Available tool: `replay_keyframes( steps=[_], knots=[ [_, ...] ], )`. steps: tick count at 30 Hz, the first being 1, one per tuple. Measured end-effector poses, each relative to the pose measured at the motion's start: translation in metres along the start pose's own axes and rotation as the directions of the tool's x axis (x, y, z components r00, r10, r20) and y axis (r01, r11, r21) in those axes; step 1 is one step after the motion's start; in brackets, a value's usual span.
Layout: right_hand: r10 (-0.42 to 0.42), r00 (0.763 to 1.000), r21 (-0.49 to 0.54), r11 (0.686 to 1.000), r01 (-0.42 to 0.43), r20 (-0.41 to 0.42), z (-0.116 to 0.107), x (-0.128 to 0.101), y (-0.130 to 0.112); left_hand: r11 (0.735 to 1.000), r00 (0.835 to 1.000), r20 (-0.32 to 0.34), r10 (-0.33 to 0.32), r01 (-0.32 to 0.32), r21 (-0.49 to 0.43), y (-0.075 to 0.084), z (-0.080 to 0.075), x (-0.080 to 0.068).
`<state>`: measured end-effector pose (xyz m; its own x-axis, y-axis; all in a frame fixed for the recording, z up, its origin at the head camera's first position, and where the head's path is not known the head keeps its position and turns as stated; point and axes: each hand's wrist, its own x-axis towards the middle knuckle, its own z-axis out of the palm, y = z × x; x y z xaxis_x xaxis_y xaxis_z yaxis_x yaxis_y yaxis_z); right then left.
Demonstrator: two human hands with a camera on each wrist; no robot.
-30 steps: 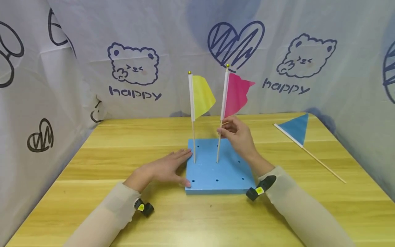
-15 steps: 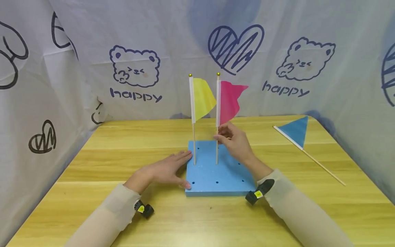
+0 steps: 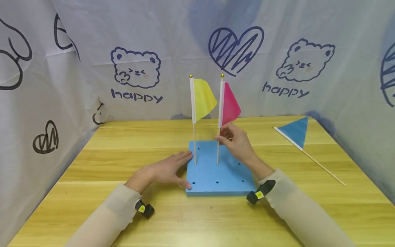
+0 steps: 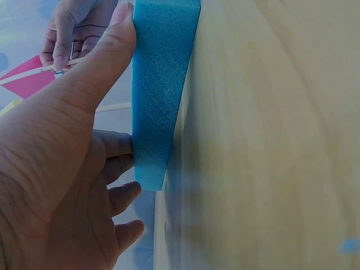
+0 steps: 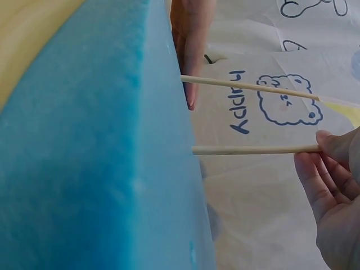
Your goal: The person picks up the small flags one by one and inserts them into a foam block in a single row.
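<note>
A blue foam board (image 3: pixel 220 187) with several small holes lies on the table. Its left edge is touched by my left hand (image 3: pixel 165 168), thumb at the near corner and fingers spread along the side. A yellow flag (image 3: pixel 203 99) stands upright in the board at the left. Beside it, a pink flag (image 3: pixel 229 106) has its stick in the middle of the board. Thumb and fingers of my right hand (image 3: pixel 239 142) pinch that stick just below the pink cloth. In the right wrist view, the right hand (image 5: pixel 337 185) grips the stick (image 5: pixel 253 150), whose lower end meets the foam.
A blue flag (image 3: pixel 294 132) lies on the wooden table (image 3: pixel 102 164) to the right, its stick pointing toward the near right. Behind the table hangs a white curtain (image 3: pixel 185 44) with bear and heart drawings.
The pink flag's stick has gone from tilted right to nearly upright, and the flag sits a little lower. Its cloth has swung so less of it shows. My left hand stays still.
</note>
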<state>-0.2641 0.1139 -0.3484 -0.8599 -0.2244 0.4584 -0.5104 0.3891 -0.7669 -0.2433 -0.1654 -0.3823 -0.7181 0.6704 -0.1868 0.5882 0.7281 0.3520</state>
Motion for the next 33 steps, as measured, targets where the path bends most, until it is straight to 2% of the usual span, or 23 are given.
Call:
replay_keyframes(
  steps=[6, 11, 17, 33],
  knots=[
    [-0.024, 1.0, -0.021, 0.999, 0.024, 0.002, 0.0018, 0.0014, 0.0015, 1.0, 1.0, 0.006, -0.015, 0.015, -0.005, -0.0012, 0.0005, 0.0007],
    [-0.008, 1.0, -0.001, 1.0, 0.008, 0.001, 0.0022, 0.0026, 0.0031, 1.0, 1.0, 0.006, -0.025, 0.025, -0.009, -0.0014, -0.0002, 0.0013],
    [-0.031, 1.0, 0.021, 0.999, 0.031, -0.005, 0.0067, 0.0031, 0.0062, 1.0, 1.0, 0.006, -0.024, 0.024, -0.019, -0.0012, 0.0011, 0.0006],
    [0.033, 0.999, 0.032, 0.999, -0.034, 0.033, 0.0065, 0.0019, 0.0054, 0.999, 1.0, 0.007, -0.02, 0.02, -0.026, -0.0014, 0.0017, 0.0008]
  ],
)
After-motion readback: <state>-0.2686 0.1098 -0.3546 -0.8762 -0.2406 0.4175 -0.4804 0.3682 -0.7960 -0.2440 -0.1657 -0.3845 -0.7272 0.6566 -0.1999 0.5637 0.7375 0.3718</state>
